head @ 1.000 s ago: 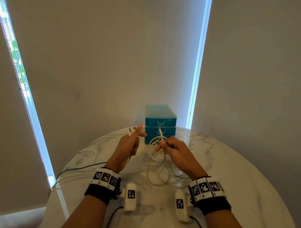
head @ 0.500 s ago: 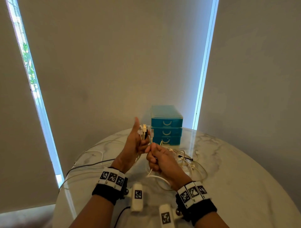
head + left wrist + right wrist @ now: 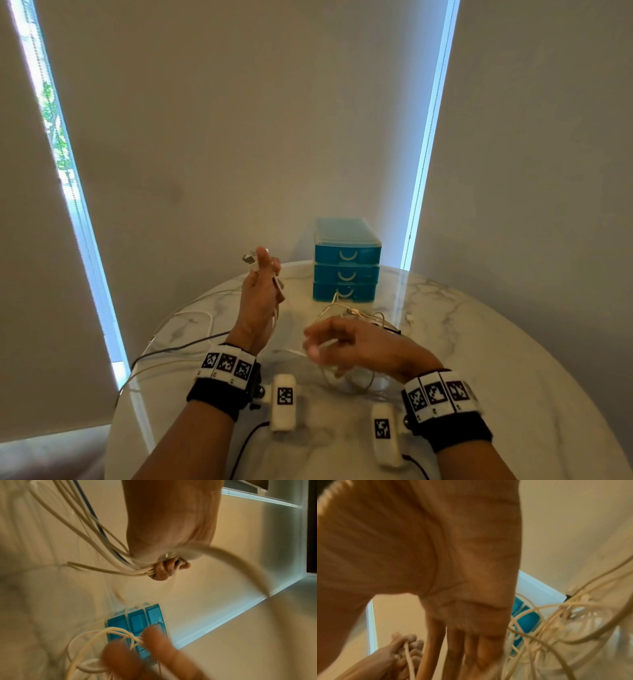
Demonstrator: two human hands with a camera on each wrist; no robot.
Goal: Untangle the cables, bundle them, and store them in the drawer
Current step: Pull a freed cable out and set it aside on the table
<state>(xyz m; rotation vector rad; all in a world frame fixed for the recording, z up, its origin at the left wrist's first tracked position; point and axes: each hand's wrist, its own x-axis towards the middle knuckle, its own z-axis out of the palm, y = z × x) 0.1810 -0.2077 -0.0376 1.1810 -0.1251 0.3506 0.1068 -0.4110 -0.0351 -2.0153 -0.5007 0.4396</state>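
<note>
Head view high, facing forward-down, wrist views close, all sharing drawer unit (image 3: 346,263).

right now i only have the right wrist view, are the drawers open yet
observer: no, all three drawers of the blue drawer unit are shut.
operator: whats the left hand got
observer: the left hand has a grip on a bunch of cables, with plugs sticking up by the thumb.
operator: anything out of my frame
observer: a dark cable lies on the table, left of the left wrist.
</note>
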